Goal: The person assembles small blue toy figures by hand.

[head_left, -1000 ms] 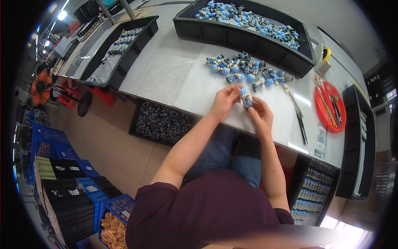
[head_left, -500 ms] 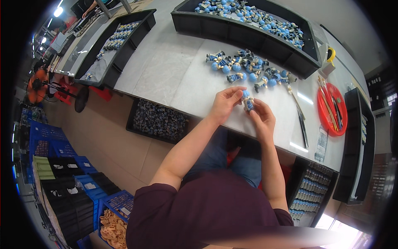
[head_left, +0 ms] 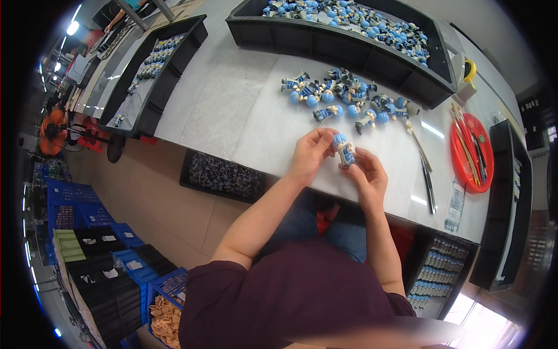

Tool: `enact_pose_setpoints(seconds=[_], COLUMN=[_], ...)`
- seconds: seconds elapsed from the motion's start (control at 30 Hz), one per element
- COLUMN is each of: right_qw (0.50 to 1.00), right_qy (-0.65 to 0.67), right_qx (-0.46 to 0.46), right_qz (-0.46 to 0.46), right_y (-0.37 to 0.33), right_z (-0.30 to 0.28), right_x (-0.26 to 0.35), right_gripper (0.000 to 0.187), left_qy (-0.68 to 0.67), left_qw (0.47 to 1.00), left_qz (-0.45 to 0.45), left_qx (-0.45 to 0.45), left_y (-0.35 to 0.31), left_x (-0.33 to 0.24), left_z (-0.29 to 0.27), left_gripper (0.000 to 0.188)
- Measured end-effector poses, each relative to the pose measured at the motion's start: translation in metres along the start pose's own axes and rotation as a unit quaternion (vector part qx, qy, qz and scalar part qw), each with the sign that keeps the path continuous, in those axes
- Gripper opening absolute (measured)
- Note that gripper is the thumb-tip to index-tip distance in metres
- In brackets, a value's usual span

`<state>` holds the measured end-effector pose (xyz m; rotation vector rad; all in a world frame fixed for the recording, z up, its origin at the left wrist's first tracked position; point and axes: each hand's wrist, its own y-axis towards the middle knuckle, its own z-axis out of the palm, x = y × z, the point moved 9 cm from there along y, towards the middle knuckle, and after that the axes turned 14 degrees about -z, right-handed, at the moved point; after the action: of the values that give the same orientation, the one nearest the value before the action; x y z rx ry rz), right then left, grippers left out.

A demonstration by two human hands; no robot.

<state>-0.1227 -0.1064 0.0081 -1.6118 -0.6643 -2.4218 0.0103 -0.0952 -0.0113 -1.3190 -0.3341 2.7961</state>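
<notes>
Between my two hands, just above the near part of the white table (head_left: 244,116), is a small figurine (head_left: 345,152) with a blue cap and a blue-and-white body. My left hand (head_left: 312,155) pinches it by the head with thumb and fingertips. The fingers of my right hand (head_left: 369,173) close on its lower body from the other side. Beyond my hands lies a loose pile of similar figurines (head_left: 351,93), several of them on their sides. One lying figurine (head_left: 328,113) is nearest to my left hand.
A long black bin (head_left: 343,52) full of figurines stands at the back. A red oval tray (head_left: 455,154) with brushes sits right, a dark thin tool (head_left: 429,186) beside it. A yellow tape roll (head_left: 470,71) is behind. Another black tray (head_left: 177,75) stands left.
The figurine has come slightly down and left and now shows more of its front between my fingers. The view has shifted a little; the pile looks unchanged.
</notes>
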Motion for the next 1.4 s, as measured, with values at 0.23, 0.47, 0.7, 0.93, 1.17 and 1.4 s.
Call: enact_pose_setpoints(seconds=[0.23,0.47,0.7,0.93,1.17,1.4], right_qw=[1.000,1.000,1.000,1.000,0.995,0.993], right_qy=[0.002,0.001,-0.002,-0.013,-0.075,-0.074], right_qx=[-0.007,-0.010,-0.010,-0.015,-0.031,-0.026], right_qz=[-0.004,-0.011,-0.019,-0.019,-0.065,-0.093], right_y=[0.000,0.001,0.001,0.000,-0.001,0.002], right_z=[-0.002,-0.002,-0.002,-0.001,-0.008,-0.006], right_x=[-0.001,0.002,0.003,0.003,0.008,0.017], right_gripper=[0.036,0.036,0.036,0.036,0.041,0.049], left_qy=[-0.027,-0.001,0.004,0.011,0.064,0.021], left_qw=[0.999,1.000,1.000,1.000,0.998,1.000], left_qz=[-0.017,-0.016,-0.018,-0.015,-0.009,0.004], left_qx=[0.004,0.007,0.011,0.011,0.014,0.001], left_y=[-0.004,-0.003,-0.003,-0.004,-0.007,-0.006], left_x=[-0.002,0.001,0.001,0.001,0.000,-0.004], left_z=[0.005,0.001,0.001,0.001,0.008,0.007], left_gripper=[0.025,0.024,0.024,0.025,0.026,0.031])
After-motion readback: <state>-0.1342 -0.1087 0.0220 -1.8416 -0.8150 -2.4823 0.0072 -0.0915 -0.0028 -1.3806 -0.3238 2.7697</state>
